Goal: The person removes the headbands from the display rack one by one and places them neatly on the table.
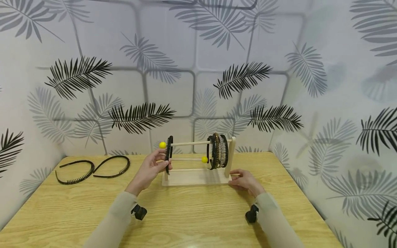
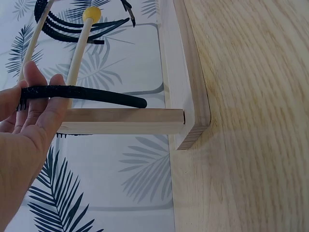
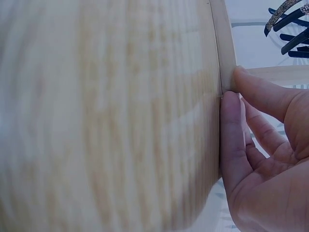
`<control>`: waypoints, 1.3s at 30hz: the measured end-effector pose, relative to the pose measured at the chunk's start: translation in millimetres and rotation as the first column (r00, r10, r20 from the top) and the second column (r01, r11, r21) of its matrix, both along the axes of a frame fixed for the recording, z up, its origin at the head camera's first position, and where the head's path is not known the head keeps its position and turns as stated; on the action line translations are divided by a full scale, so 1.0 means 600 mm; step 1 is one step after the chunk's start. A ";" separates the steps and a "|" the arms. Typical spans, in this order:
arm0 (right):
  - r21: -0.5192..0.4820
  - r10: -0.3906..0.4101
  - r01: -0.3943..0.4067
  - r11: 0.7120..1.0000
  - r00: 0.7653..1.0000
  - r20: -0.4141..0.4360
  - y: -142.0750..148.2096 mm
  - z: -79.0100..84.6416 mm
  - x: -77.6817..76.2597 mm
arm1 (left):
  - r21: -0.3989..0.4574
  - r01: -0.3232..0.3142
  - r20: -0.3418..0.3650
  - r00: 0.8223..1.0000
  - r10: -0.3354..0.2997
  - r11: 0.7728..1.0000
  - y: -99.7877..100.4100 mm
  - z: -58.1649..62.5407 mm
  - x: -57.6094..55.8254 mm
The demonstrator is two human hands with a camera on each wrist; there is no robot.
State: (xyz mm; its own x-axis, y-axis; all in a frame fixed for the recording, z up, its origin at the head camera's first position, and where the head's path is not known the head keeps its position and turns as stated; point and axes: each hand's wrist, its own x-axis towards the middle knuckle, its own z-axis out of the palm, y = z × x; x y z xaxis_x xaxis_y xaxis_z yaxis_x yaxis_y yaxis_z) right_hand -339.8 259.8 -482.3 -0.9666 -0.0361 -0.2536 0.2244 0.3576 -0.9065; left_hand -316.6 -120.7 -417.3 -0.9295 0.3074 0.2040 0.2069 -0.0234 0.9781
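A wooden headband rack (image 1: 192, 176) stands on the table, with two rods and yellow balls at rod ends. At its left end my left hand (image 1: 149, 171) pinches a black toothed headband (image 1: 168, 151), thumb on one side and fingers on the other. The headband overlaps the upper rod's left end, beside a yellow ball (image 1: 162, 145); one free arm of it shows in the left wrist view. My right hand (image 1: 246, 181) grips the right end of the rack's base, thumb on top and fingers along the side. Several headbands (image 1: 219, 151), black, gold and silvery, hang close to the right upright.
Two black toothed headbands, one (image 1: 77, 179) nearer the left edge and another (image 1: 119, 171) beside it, lie on the wooden table (image 1: 192, 217) left of the rack. A leaf-patterned backdrop (image 1: 195, 86) rises right behind the table.
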 end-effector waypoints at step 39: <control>-0.010 0.008 -0.008 1.000 1.000 0.009 -0.001 -0.001 0.000 | -0.025 -0.112 -0.042 0.993 0.111 0.993 -0.045 0.003 0.001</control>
